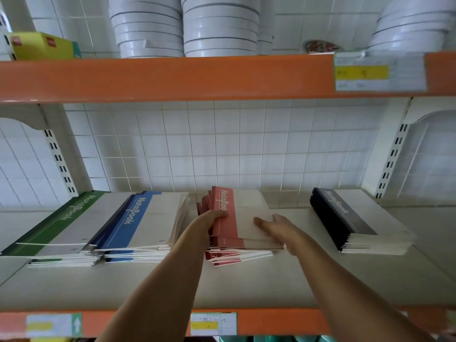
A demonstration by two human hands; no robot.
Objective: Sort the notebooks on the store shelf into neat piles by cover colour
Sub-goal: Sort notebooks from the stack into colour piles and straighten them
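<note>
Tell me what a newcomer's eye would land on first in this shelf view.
Two bare forearms reach to the red notebook pile at mid-shelf: the left hand grips its spine edge, the right hand lies flat on the top cover. Green and blue piles lie to its left, a tidy black pile apart on the right. The orange shelf edge crosses above.

Two bare forearms, left hand (209, 219) and right hand (278, 225), no sleeves, rings or watch.
</note>
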